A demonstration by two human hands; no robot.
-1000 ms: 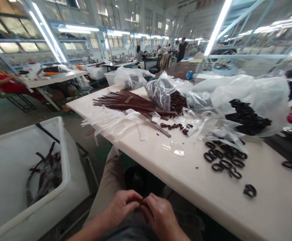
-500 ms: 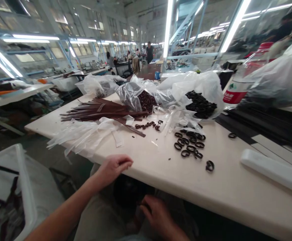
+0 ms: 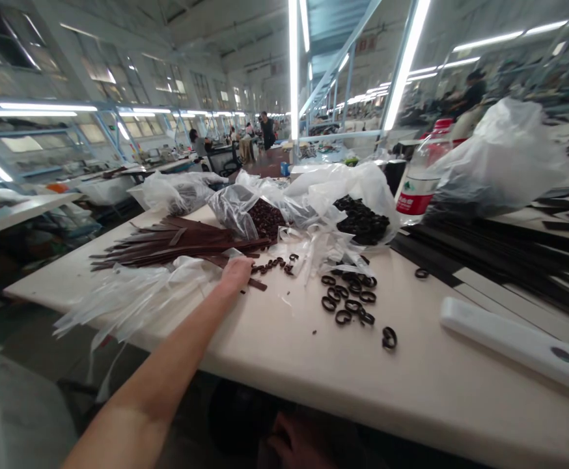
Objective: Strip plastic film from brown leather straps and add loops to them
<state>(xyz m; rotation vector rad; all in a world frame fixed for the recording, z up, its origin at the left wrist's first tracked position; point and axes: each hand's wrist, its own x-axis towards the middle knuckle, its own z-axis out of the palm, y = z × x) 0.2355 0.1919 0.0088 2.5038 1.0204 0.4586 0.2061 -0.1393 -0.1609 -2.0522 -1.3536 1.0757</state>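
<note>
Can make out on the clear bottle [image 3: 424, 170], beneath a red cap [image 3: 443, 124], a red-and-white label [image 3: 413, 200] with a small green mark and lettering too fine to read. Can also see a dark oval [image 3: 562, 354] near one end of the white bar [image 3: 504, 337].

Offers open room mainly along the front of the pale table [image 3: 275, 352], between its near edge and the black rings [image 3: 354, 285], and again from those rings across to the white bar. Is tighter at the back, with plastic bags [image 3: 230, 210] side by side, at the right, with black strips [image 3: 499, 251] spread wide, and at the left, with white film [image 3: 133, 293] draping over the edge.

Has the left hand [image 3: 238, 272] out across the front edge, over the right-hand end of the brown strips [image 3: 167, 244] and just beside the small brown rings [image 3: 272, 264]. Cannot tell the spread of those hidden fingertips, or any hold on a strip. Has the right hand [image 3: 291, 440] low in shadow below the table edge, perhaps with curled fingers; cannot tell the contents.
</note>
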